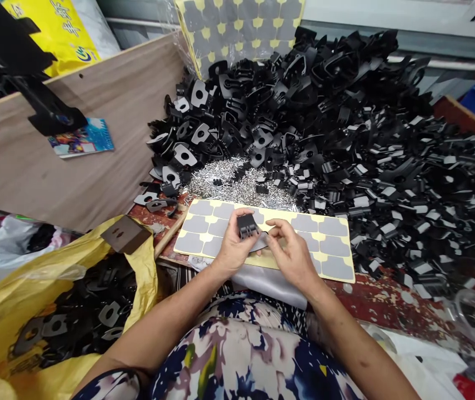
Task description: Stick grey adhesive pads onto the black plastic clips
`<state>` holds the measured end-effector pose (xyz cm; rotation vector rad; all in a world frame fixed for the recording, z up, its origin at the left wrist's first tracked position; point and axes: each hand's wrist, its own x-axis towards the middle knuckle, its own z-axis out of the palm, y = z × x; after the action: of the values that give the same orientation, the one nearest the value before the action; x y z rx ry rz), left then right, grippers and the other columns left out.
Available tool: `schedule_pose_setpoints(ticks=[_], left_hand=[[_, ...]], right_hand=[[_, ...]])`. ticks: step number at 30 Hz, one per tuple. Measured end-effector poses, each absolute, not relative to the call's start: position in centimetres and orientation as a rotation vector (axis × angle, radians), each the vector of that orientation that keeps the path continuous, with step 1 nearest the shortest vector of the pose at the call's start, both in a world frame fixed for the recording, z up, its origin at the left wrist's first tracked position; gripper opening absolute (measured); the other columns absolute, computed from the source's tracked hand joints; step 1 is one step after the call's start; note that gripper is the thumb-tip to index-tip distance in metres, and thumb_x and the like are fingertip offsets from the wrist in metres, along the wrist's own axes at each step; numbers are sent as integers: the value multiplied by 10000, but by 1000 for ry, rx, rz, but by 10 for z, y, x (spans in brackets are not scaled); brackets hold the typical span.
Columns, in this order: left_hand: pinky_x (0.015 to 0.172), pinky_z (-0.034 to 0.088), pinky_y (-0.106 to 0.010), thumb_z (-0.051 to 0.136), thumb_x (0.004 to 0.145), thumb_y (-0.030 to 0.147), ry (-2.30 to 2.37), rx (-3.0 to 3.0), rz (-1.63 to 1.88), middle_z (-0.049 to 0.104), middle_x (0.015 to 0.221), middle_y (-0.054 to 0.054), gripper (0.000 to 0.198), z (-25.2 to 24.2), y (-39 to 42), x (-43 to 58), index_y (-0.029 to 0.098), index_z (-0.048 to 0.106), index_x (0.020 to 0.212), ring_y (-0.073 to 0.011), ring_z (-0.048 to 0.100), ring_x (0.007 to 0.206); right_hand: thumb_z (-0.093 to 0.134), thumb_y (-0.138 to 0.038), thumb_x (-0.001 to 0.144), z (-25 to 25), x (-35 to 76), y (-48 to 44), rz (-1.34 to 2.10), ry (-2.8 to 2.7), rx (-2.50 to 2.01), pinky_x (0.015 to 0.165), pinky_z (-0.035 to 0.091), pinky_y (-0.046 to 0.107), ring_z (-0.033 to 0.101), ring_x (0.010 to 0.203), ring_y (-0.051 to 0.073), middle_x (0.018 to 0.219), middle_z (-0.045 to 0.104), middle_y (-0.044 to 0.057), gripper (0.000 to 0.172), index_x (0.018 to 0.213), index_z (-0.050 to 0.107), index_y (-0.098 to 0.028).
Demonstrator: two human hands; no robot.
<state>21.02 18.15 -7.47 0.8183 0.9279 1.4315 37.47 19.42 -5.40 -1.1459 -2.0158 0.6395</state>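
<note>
My left hand (233, 248) is closed around a small black plastic part (246, 224) with ridged, hinge-like teeth. Just below it lies a grey sticker (259, 243), partly covered by my fingers. At the sticker's right edge, the thumb and forefinger of my right hand (290, 250) are pinched together. Both hands are over a yellow backing sheet (348, 270) carrying rows of grey stickers. How far the sticker is fixed to the black part cannot be made out.
Behind the sheet lie a heap of small metal pins (237, 180) and a large pile of black plastic parts (324, 100). More sticker sheets (241, 25) lean at the back. A yellow sack (143, 272) of black parts stands left, near a wooden board (129, 94).
</note>
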Motion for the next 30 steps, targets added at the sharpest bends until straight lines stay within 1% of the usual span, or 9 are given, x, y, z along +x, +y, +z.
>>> schedule_pose_setpoints(ticks=[4,7,10,14,17,20,24,26,30], left_hand=[[575,570,-251,860,808,215,803,700,1305,614,1068,-19,610,-59,180,201,326,541,1316,-159,631,780],[728,600,-310,837,789,133,707,460,1237,642,1167,-65,562,-53,180,197,272,582,1270,-213,665,951],[761,560,-298,816,787,93,666,341,1209,669,1125,-86,436,-51,178,198,208,637,1168,-202,652,953],[751,516,-293,831,831,154,640,290,1128,667,991,-60,293,-45,172,201,179,700,1092,-166,614,874],[771,513,-303,843,844,199,707,322,1114,651,899,-41,260,-43,168,201,166,726,1074,-158,602,839],[809,522,-317,869,816,223,767,386,1129,690,930,-52,352,-44,167,201,173,733,1137,-166,631,847],[796,533,-308,874,800,249,833,438,1202,704,872,-49,324,-45,169,196,179,726,1080,-172,644,820],[754,534,-284,870,799,250,939,432,1296,694,845,-40,303,-42,171,187,190,721,1056,-174,646,826],[617,493,-232,921,745,306,1145,444,1289,648,833,-19,363,-27,171,165,180,738,1032,-152,613,748]], right_hand=[[494,-205,1028,-55,367,193,472,-1984,-1089,851,493,401,669,861,223,927,729,40,189,1133,649,-233],[510,-199,1002,-54,365,192,382,-1867,-1142,834,507,397,659,829,220,930,726,47,155,1061,648,-238],[540,-217,985,-57,365,193,423,-1818,-1164,817,514,382,650,805,211,909,713,40,107,1018,639,-242],[554,-231,998,-65,372,197,669,-1755,-1156,775,528,354,664,840,207,920,700,31,103,1056,638,-239],[560,-265,1025,-61,381,198,625,-1787,-1155,904,531,415,660,1028,243,1072,691,67,124,1043,681,-243],[596,-284,1026,-45,386,190,385,-1998,-1117,1071,435,545,573,1254,314,1290,664,87,135,1006,728,-261],[629,-230,1000,-27,389,179,318,-2066,-999,1145,383,585,594,1214,303,1232,686,68,106,905,666,-257],[590,-222,1016,-28,393,180,331,-1993,-1028,1091,432,549,611,1129,285,1159,682,75,118,915,644,-252],[585,-158,987,-52,397,194,322,-2209,-1263,859,481,426,598,960,256,984,662,70,143,869,637,-218]])
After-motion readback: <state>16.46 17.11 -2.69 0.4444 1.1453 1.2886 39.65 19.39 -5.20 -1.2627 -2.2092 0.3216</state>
